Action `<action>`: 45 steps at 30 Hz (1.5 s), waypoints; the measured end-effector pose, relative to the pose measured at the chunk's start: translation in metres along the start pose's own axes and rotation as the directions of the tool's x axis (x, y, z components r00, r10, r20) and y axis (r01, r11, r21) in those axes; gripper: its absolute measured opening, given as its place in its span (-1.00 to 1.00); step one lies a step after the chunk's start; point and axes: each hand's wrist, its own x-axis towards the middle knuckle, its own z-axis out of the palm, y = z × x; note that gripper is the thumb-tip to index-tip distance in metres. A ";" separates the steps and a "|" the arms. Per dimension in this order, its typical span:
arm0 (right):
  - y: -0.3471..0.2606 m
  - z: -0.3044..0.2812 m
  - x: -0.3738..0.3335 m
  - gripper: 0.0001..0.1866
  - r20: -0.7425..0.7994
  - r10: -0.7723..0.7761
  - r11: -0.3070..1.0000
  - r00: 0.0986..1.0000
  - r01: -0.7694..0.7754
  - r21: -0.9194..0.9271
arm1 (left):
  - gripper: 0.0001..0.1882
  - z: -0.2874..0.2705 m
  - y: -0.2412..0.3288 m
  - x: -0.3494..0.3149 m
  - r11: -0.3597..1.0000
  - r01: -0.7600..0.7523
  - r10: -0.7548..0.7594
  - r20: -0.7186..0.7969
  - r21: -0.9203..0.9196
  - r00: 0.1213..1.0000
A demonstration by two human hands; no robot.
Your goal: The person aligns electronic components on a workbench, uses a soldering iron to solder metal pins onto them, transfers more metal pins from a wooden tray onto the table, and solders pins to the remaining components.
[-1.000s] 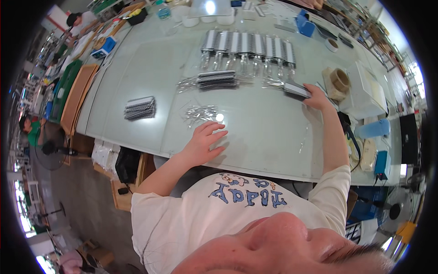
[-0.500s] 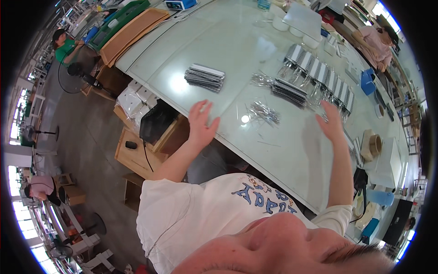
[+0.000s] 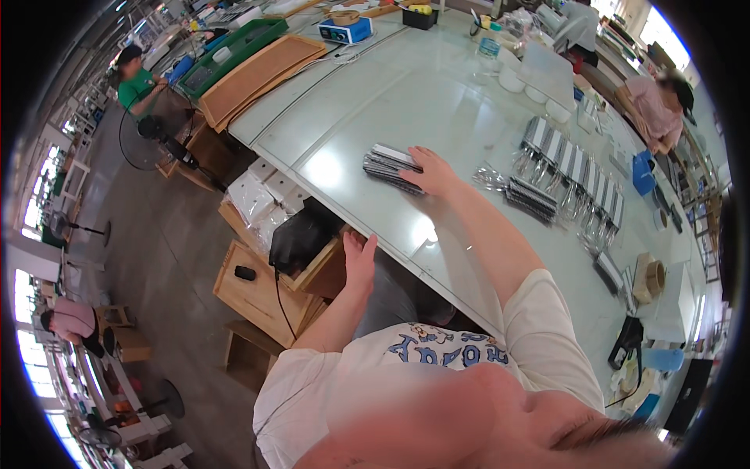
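Note:
My right hand (image 3: 431, 173) reaches leftward across the table to a stack of dark and silvery flat strips (image 3: 381, 166). Its thumb and fingers are around the stack's right end, while the stack lies flat on the tabletop. Beside the table's front edge, my left hand (image 3: 359, 262) is held with fingers stretched out and nothing in it. A second stack of dark strips (image 3: 531, 198) lies right of my right forearm, with a small heap of thin metal wires (image 3: 491, 179) next to it. The forearm covers part of the table.
A long row of strips with thin wires (image 3: 574, 166) lies farther right. White tubs (image 3: 512, 80) and a bottle (image 3: 488, 50) stand at the back. An open drawer (image 3: 324, 266) with a black bag (image 3: 301, 238) sits below the table's left edge. Co-workers are beyond the table.
My right hand has moved left across the table onto the strip stack. My left hand has dropped back toward the table's front edge. The view has shifted, and my forearm hides the loose wires.

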 end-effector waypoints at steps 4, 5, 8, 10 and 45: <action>-0.018 0.007 -0.006 -0.29 0.110 -0.033 0.990 0.993 0.048 -0.129 | -0.33 0.001 0.014 0.004 0.991 0.040 -0.021 0.146 -0.127 0.989; -0.021 0.010 -0.010 -0.31 0.052 -0.060 0.990 0.997 0.067 -0.127 | -0.40 0.004 0.014 0.006 0.983 0.031 -0.005 0.142 -0.184 0.990; -0.041 0.019 -0.029 -0.33 -0.027 -0.098 0.991 0.995 0.095 -0.097 | -0.49 0.013 0.025 0.012 0.965 0.063 -0.026 0.146 -0.256 0.989; -0.054 0.027 -0.042 -0.31 0.007 -0.120 0.986 0.993 0.120 -0.114 | -0.53 0.016 0.032 0.014 0.933 0.116 -0.058 0.176 -0.340 0.983; -0.139 0.044 -0.131 -0.30 0.010 -0.393 0.918 0.919 0.393 -0.053 | -0.72 -0.012 0.044 0.000 0.862 0.227 -0.279 -0.051 -0.453 0.959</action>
